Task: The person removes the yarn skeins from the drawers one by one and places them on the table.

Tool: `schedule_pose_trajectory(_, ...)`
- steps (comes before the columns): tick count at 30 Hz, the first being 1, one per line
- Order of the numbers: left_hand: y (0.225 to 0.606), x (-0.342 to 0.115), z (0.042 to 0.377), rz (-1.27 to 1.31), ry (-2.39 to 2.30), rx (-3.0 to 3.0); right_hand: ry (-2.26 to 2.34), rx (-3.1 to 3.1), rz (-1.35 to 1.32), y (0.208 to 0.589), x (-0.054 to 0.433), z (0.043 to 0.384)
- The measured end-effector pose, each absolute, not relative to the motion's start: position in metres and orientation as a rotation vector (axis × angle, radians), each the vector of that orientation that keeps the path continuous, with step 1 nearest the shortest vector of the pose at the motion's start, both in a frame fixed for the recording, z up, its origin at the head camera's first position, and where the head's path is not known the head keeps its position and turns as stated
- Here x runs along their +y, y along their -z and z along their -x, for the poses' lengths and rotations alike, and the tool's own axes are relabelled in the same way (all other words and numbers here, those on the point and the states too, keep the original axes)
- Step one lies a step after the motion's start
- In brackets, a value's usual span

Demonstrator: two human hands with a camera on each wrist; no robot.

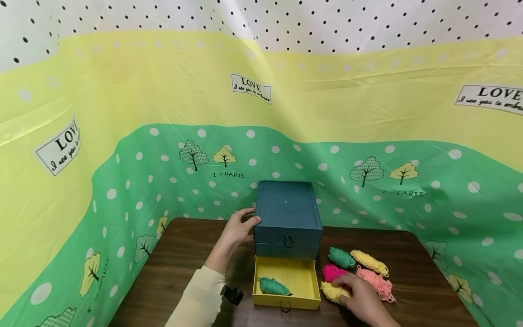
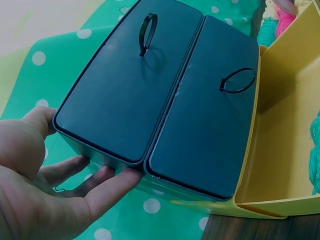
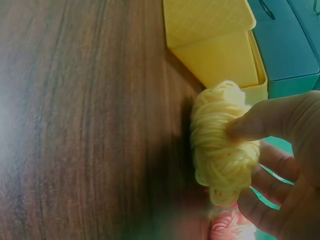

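A small chest of drawers point(image 1: 288, 206) has two closed blue drawers above a pulled-out yellow drawer point(image 1: 292, 301). A teal yarn skein point(image 1: 274, 286) lies inside the yellow drawer. My left hand point(image 1: 240, 228) rests against the chest's left side, its thumb at the top edge; in the left wrist view the fingers point(image 2: 112, 192) lie extended along that side. To the right of the drawer, my right hand point(image 1: 363, 297) pinches a yellow yarn skein point(image 3: 220, 140) between thumb and fingers. Whether this skein touches the table is unclear.
Beyond the right hand lie a magenta yarn skein point(image 1: 333, 272), a teal skein point(image 1: 342, 257), another yellow skein point(image 1: 369, 262) and a pink skein point(image 1: 376, 282) on the brown wooden table point(image 1: 425, 290). Black loop pulls hang on the drawer fronts. A patterned curtain point(image 1: 286, 159) stands behind.
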State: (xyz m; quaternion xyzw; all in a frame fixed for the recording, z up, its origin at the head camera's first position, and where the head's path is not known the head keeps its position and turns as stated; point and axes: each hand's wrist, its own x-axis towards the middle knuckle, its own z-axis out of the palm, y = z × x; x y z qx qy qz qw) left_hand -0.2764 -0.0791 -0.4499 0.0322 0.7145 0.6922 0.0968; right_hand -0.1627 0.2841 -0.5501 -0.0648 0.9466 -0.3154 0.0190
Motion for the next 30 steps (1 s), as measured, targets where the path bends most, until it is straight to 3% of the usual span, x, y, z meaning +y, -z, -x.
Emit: schedule_pose_trajectory(30, 0.451, -0.079, 0.277, -0.095, -2.033, 2.142, 1.155, 2.907, 0.367, 0.507, 0.248, 0.172)
